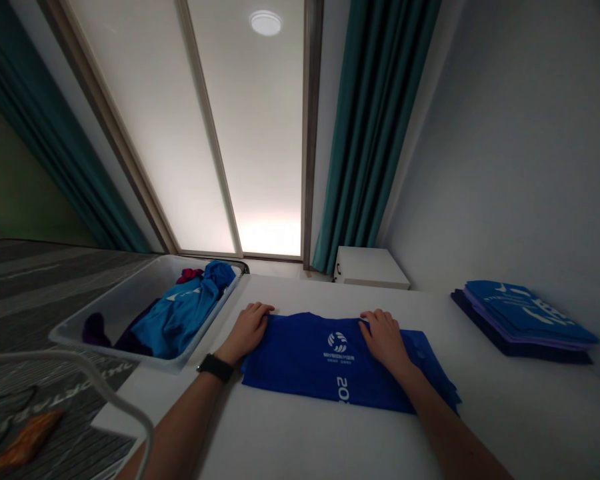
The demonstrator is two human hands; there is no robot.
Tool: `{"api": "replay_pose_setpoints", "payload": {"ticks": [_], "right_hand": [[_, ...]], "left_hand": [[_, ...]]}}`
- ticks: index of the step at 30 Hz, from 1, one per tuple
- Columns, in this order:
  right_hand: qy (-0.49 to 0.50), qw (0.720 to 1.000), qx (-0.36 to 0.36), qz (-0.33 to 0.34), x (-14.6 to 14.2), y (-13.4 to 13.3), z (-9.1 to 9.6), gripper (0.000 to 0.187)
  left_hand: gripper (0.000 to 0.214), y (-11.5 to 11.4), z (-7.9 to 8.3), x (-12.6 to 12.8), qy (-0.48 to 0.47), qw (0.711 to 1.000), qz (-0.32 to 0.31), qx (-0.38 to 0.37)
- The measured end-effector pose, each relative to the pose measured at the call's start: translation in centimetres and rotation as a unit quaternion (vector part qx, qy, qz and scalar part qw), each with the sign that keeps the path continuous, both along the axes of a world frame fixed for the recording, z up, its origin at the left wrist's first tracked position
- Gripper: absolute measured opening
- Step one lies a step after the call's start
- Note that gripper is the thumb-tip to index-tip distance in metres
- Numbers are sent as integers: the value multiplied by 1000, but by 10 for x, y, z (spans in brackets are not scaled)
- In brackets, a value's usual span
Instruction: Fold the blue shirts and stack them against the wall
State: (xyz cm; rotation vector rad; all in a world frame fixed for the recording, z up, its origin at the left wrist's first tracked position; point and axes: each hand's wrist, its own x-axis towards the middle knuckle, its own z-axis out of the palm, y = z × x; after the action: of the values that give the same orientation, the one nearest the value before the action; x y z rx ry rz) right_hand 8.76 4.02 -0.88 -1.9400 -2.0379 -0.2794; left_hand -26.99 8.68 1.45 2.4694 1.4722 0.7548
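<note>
A dark blue T-shirt [300,360] lies folded into a wide strip on the white table, its white logo and figures upside down to me. At its far left corner, my left hand [250,328], with a black watch on the wrist, has its fingers closed on the cloth. My right hand [384,337] rests over the shirt right of the logo, thumb and fingers closed at the far edge. Loose layers of the shirt stick out to the right beneath my right forearm. The undersides of both hands are hidden.
A clear plastic bin [115,293] with crumpled blue, purple and red clothes stands left of the table [290,433]. On the right, a stack of folded shirts [523,320] lies near the wall. A white cabinet [373,267] stands beyond the far edge. A pale cable [100,380] curves across the lower left.
</note>
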Motion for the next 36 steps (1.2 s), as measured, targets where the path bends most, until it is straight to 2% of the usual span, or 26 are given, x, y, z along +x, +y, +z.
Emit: {"api": "replay_pose_setpoints", "payload": {"ticks": [4, 7, 11, 13, 15, 18, 21, 27, 36], "right_hand": [[5, 1000, 13, 18, 0, -2, 4, 21], [23, 998, 25, 60, -10, -7, 12, 23], [54, 984, 10, 168, -50, -14, 25, 27], [52, 972, -1, 231, -77, -13, 31, 32], [54, 963, -18, 263, -103, -5, 35, 31], [42, 963, -64, 258, -133, 14, 42, 30], [22, 963, -111, 245, -149, 31, 47, 26], [22, 959, -138, 246, -151, 46, 46, 20], [48, 950, -164, 262, -138, 53, 55, 14]], "left_hand": [[33, -6, 4, 1, -3, 1000, -7, 8], [34, -19, 13, -3, 0, 999, -28, 17], [35, -45, 25, -19, 9, 998, -66, 4], [35, -57, 26, -27, 9, 997, -70, -10], [35, -67, 23, -34, 3, 997, -66, -25], [27, -74, 19, -38, -14, 997, -56, -48], [18, -76, 21, -38, -22, 995, -57, -73], [15, -79, 30, -40, -20, 992, -69, -101], [15, -81, 31, -39, -18, 992, -78, -100]]}}
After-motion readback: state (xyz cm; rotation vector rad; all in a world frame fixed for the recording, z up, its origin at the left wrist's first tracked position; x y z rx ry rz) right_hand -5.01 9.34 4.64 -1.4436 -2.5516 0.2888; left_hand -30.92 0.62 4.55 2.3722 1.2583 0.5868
